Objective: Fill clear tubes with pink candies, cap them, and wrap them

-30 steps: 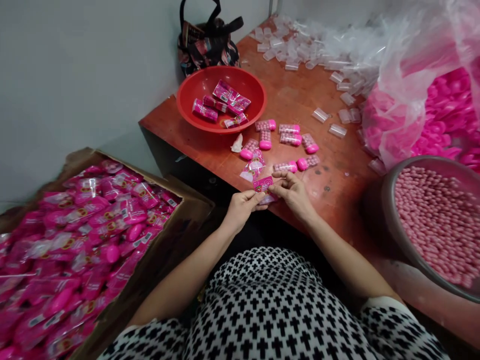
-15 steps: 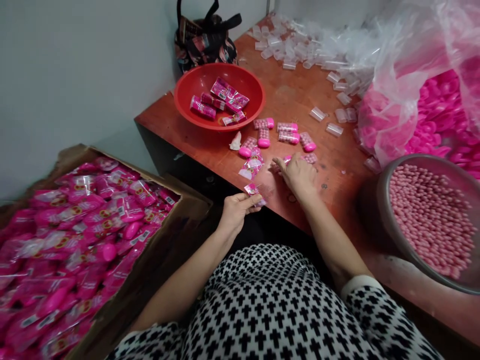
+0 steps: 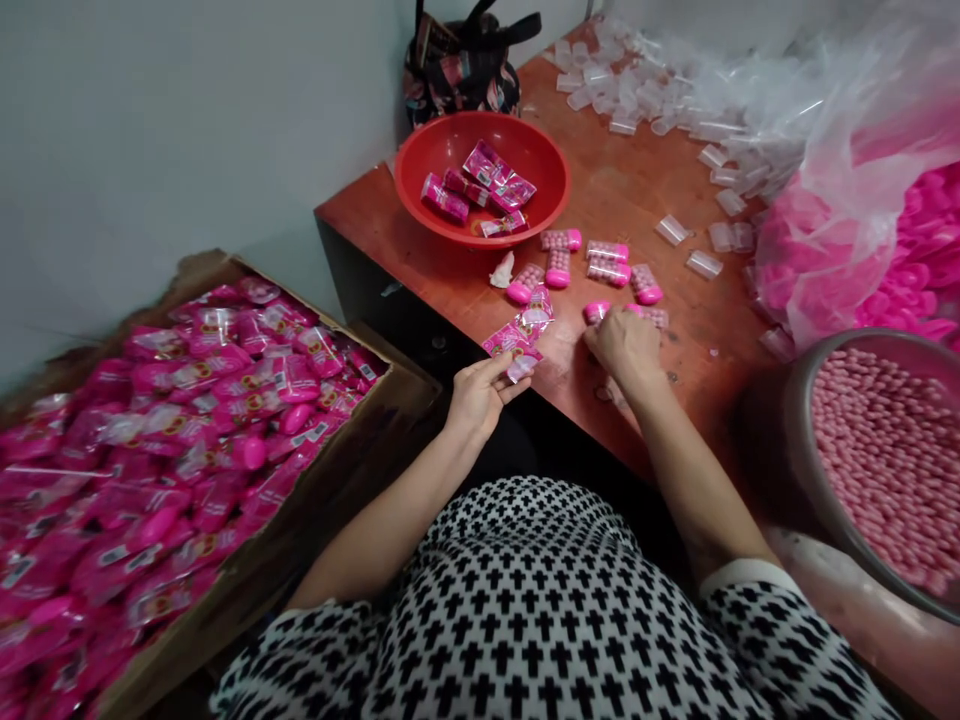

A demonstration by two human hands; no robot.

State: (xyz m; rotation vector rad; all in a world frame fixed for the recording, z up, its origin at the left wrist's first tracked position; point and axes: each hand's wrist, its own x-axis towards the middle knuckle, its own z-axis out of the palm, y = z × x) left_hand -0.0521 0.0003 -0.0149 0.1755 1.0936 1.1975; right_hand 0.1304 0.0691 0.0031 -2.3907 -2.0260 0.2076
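My left hand (image 3: 480,392) pinches a small pink and clear wrapper (image 3: 517,358) at the front edge of the red-brown table (image 3: 600,200). My right hand (image 3: 626,342) rests further in on the table, fingers curled over a pink-capped candy tube (image 3: 598,310). More empty wrappers (image 3: 534,318) lie between the two hands. Several filled tubes with pink caps (image 3: 600,265) lie just beyond my right hand.
A red bowl (image 3: 480,215) with wrapped packs stands at the table's far left, a dark bag (image 3: 465,65) behind it. Clear empty tubes (image 3: 675,100) and a plastic bag of pink caps (image 3: 862,240) lie right. A grey basin of pink candies (image 3: 885,450) sits near right. A cardboard box (image 3: 225,440) of packed items is left.
My right hand let go of the wrapper and reached forward onto a tube on the table. My left hand kept the wrapper. The view shifted, so everything sits further right.
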